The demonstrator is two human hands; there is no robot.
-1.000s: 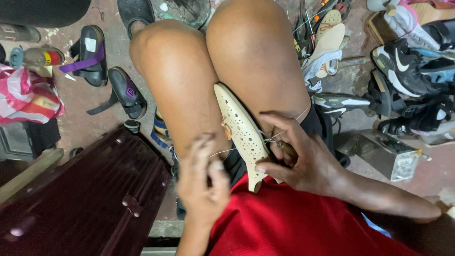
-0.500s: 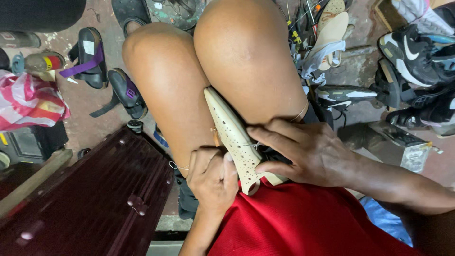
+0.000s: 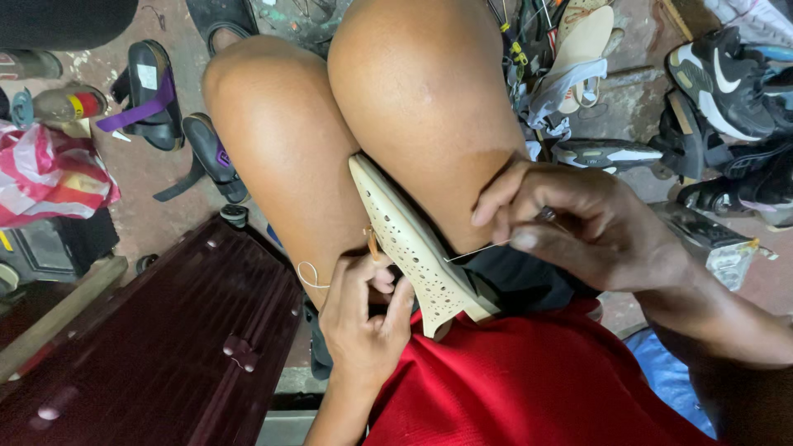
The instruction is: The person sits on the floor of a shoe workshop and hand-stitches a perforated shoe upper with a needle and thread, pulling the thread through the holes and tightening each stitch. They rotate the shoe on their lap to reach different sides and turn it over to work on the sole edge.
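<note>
I keep the cream perforated shoe (image 3: pixel 413 248) wedged between my thighs, sole edge up, so it cannot twist while I stitch. My left hand (image 3: pixel 363 318) is clenched round a small wooden-handled awl (image 3: pixel 373 244), its tip at the shoe's side, with a loop of thread (image 3: pixel 310 277) trailing beside it. My right hand (image 3: pixel 570 219) pinches the thread's other end, drawn taut away from the shoe. Sandals (image 3: pixel 153 95) and sneakers (image 3: pixel 719 78) lie on the floor (image 3: pixel 149 177) around my knees.
</note>
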